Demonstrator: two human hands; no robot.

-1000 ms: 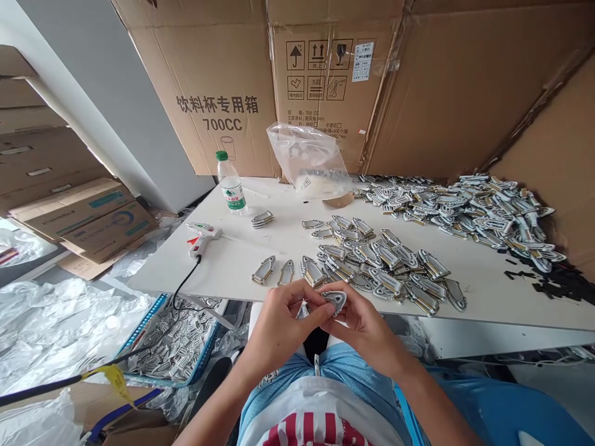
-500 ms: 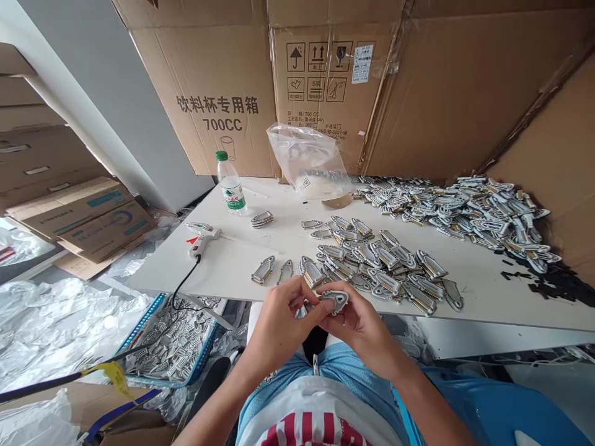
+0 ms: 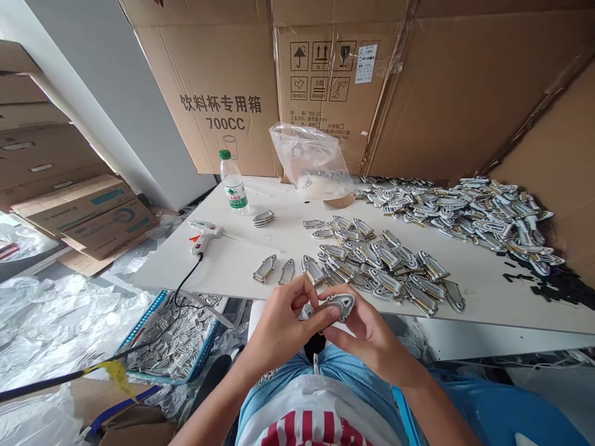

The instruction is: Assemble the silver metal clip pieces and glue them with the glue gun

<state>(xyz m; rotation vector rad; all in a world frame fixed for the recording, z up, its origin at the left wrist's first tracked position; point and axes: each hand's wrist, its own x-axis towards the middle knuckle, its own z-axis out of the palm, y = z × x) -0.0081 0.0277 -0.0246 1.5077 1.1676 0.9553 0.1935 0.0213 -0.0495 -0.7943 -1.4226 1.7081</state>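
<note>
Bare table [image 3: 232, 263] left — badge heap [image 3: 385, 266] right.

badge [image 3: 338, 305] | silver-grey, pointed shield shape, dark rim | flat, face up | pinched in both hands' fingers above lap

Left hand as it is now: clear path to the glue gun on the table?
Probably not right away: the left hand is pinching the badge along with the right hand. The table up to the glue gun is bare.

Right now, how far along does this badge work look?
Looks done: a basket under the table holds many pieces. In hand: left hand and right hand grip one badge. Likely left: the near pile and far heap on the table. Well short of finished.
</note>
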